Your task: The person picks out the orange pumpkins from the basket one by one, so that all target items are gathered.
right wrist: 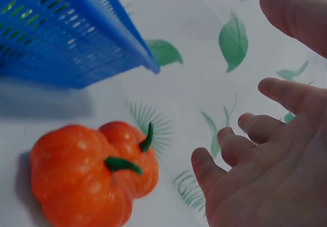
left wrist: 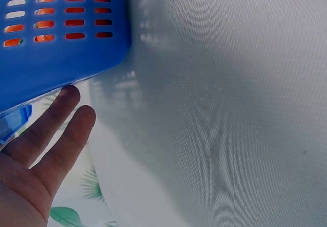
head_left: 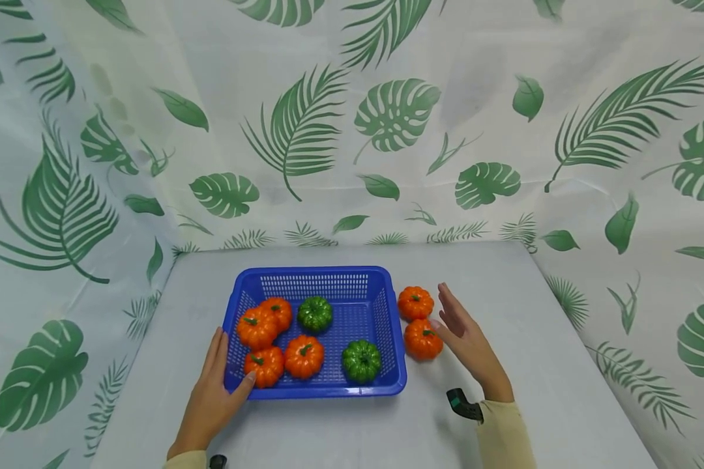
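Basket: one, blue plastic (head_left: 322,393), perforated, rectangular, on the worktop (head_left: 352,430); its long axis runs left to right before the person. All places below are reckoned from it.

Loose pumpkins: two, orange, on the worktop just outside the basket's right wall. The far orange pumpkin (head_left: 416,303) and the near orange pumpkin (head_left: 424,340) form a short row along that wall, touching or nearly so. Each is squat and round, with no marked long axis; both green stems slant away from the basket.

Right hand: one (head_left: 468,340), to the right of the basket, beyond the loose pair, so that both lie between palm and wall. Fingers extended, thumb spread apart, nothing held; the right wrist view shows a gap between hand and pumpkins. This is the nearer hand to the pair.

Left hand: one (head_left: 216,397), at the basket's near left corner, with the basket's whole length between it and the loose pair. Fingers straight along the outer left side, thumb spread over the near rim; fingertips appear to touch the basket.

Basket contents: four orange pumpkins (head_left: 304,356), grouped toward the left wall; two green pumpkins, one (head_left: 315,314) toward the far wall, one (head_left: 361,361) by the near right corner.
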### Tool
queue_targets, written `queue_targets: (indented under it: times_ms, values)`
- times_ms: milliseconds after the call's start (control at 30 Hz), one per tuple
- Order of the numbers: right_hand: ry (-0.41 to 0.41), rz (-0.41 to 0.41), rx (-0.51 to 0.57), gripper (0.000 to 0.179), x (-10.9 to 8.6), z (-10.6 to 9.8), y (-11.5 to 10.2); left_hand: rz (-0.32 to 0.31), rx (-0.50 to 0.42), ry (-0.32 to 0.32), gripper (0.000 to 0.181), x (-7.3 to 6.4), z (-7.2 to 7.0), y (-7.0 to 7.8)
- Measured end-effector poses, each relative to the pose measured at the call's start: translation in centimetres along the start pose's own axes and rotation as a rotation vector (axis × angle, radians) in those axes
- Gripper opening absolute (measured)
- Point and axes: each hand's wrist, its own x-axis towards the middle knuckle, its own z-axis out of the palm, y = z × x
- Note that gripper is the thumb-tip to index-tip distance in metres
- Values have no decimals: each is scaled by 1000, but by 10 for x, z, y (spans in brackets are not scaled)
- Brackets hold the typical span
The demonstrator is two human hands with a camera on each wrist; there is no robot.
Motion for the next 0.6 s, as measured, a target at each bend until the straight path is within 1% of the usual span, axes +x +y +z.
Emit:
queue_targets:
  times_ms: [200,333,500,600]
  values:
    - [-51,-36,67,83,11,10,-8,24,-9,15,102,0,-1,1]
    - [-86,-63,84,83,17,20,-15,40,-9,27,102,-1,-1,0]
    - [-130,-87,101,82,24,33,-22,39,-9,29,102,-1,-1,0]
    - [-159,-104,108,81,26,41,-24,29,-5,20,102,-1,0,0]
